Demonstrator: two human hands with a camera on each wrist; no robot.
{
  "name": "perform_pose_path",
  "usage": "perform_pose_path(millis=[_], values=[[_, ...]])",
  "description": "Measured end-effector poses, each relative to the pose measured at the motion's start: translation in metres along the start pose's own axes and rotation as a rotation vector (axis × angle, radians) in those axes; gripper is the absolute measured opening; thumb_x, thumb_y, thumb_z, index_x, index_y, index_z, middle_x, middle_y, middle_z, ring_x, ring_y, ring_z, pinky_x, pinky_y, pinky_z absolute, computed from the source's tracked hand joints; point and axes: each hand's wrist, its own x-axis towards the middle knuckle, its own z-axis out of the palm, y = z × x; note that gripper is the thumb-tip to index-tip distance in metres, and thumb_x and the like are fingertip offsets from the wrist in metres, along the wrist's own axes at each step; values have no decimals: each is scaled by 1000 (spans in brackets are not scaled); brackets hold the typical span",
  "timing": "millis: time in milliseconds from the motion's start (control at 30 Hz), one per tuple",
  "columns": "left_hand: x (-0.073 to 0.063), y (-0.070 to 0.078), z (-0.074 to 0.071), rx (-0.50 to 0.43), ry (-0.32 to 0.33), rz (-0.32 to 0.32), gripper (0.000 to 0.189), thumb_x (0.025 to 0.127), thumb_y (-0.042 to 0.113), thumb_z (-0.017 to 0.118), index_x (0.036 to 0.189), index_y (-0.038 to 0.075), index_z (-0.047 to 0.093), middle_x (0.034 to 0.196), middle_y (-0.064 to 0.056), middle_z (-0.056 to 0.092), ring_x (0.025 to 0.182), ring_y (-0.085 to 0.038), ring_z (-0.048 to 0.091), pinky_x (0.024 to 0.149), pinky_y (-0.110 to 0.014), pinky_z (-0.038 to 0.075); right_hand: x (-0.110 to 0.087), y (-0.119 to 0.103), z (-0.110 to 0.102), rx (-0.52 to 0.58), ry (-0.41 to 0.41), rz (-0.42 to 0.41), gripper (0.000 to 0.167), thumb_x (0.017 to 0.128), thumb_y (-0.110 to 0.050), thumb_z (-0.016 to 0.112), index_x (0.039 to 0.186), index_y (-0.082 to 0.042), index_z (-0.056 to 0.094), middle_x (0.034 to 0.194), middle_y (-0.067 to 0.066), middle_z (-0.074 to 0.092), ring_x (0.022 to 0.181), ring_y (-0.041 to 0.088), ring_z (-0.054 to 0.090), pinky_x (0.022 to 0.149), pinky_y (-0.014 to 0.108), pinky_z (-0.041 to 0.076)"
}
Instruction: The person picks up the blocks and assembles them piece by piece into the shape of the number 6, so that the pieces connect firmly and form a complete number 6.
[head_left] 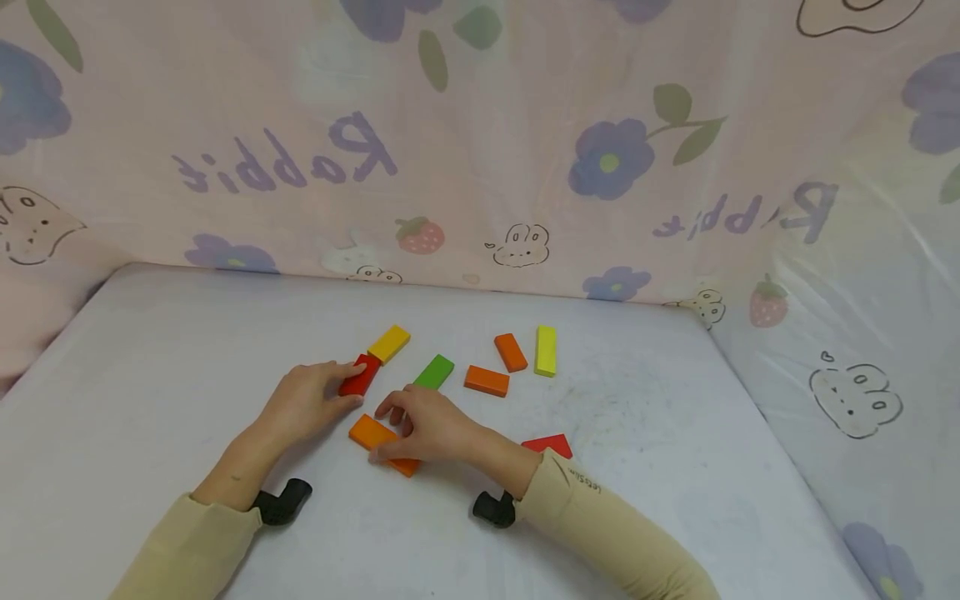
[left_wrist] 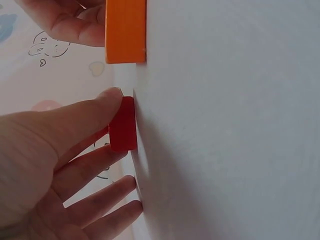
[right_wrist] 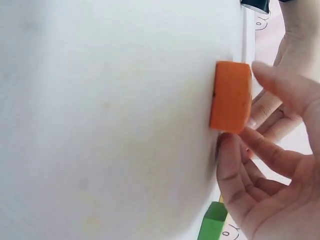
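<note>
My left hand (head_left: pixel 306 406) pinches a red block (head_left: pixel 362 377) between thumb and index finger, its other fingers spread toward the white table in the left wrist view. One end of that block meets a golden-yellow block (head_left: pixel 389 344). My right hand (head_left: pixel 435 423) is over an orange block (head_left: pixel 366 430) lying flat, thumb at one side and curled fingers at the other. Seen from the right wrist, the thumb tip is close to a corner of the orange block (right_wrist: pixel 231 97). A green block (head_left: pixel 435 372) lies just beyond the right hand, partly hidden by it.
Two darker orange blocks (head_left: pixel 487 381) and a yellow block (head_left: pixel 546 351) lie farther right on the white table (head_left: pixel 660 467). Another red block (head_left: pixel 553 444) is partly covered by the right forearm. Patterned cloth (head_left: pixel 480 150) rises behind the table and along its sides.
</note>
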Motion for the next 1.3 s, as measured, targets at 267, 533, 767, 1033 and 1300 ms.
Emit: perform_pose_path(millis=[267, 533, 767, 1033, 1300], values=[[-1, 3, -1, 8, -3, -3, 46, 84, 19, 74, 126, 4, 63, 122, -25, 62, 111, -45, 57, 95, -61, 44, -1, 0, 3, -15, -3, -5, 43, 80, -34, 78, 114, -13, 64, 92, -4, 56, 75, 3, 49, 66, 12, 44], [-1, 3, -1, 0, -4, -6, 46, 84, 17, 73, 127, 4, 62, 122, -25, 62, 112, -45, 56, 95, -61, 43, -1, 1, 4, -12, 1, 5, 42, 80, -34, 78, 113, -13, 64, 90, -5, 57, 75, 3, 49, 66, 12, 44], [0, 2, -1, 7, -14, -17, 46, 84, 17, 73, 127, 4, 62, 124, -25, 61, 114, -46, 55, 96, -62, 42, -2, 0, 4, 8, 14, 17, 43, 80, -34, 78, 114, -12, 63, 86, -6, 58, 72, 3, 50, 65, 12, 45], [0, 2, -1, 5, -13, -18, 46, 84, 17, 72, 128, 5, 62, 124, -25, 61, 115, -46, 54, 97, -62, 42, -1, 2, 3, 19, 50, 50, 46, 80, -35, 77, 116, -10, 63, 80, -6, 59, 66, 4, 50, 59, 12, 45], [0, 0, 0, 9, -12, -14, 46, 84, 17, 73, 127, 5, 62, 124, -25, 61, 115, -46, 55, 97, -62, 42, 4, 5, 0, 70, 114, 130, 51, 81, -32, 77, 121, -8, 57, 70, -4, 55, 57, 7, 47, 50, 15, 40]])
